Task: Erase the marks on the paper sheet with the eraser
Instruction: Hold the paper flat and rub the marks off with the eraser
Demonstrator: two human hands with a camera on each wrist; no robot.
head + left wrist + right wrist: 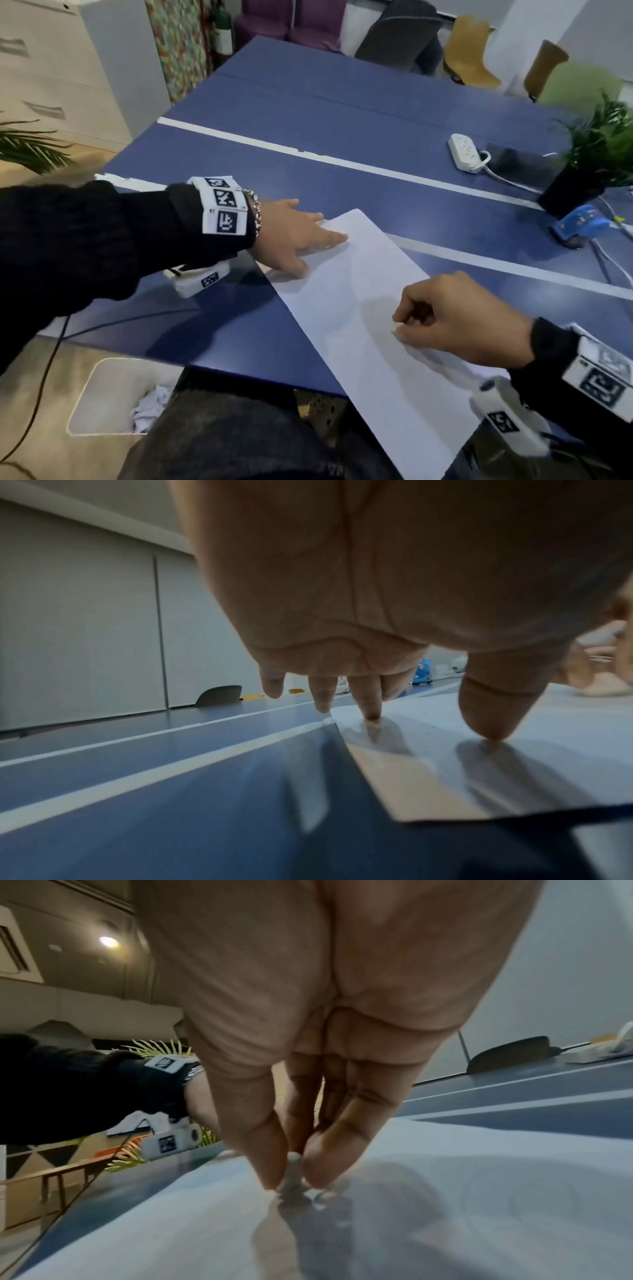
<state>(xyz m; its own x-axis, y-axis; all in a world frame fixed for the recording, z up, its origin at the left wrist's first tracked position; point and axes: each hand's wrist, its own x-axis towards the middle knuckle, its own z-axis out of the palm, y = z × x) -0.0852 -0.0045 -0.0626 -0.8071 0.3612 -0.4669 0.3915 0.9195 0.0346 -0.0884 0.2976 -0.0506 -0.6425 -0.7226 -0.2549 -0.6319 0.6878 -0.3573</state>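
Note:
A white paper sheet (356,308) lies slanted on the blue table (342,113), its near end hanging over the table's front edge. My left hand (298,236) lies flat with straight fingers pressing on the sheet's far left corner; in the left wrist view its fingertips (371,710) touch the paper (514,723). My right hand (455,315) pinches a small white eraser (396,326) between thumb and fingers, its tip down on the middle of the sheet. The right wrist view shows the eraser (291,1180) touching the paper (479,1204). Any marks are too faint to make out.
A white power strip (465,151) with its cable lies at the back right, by a potted plant (589,161) and a blue device (579,226). White tape lines (342,164) cross the table. A bin (113,397) stands on the floor below left. Chairs stand beyond the far edge.

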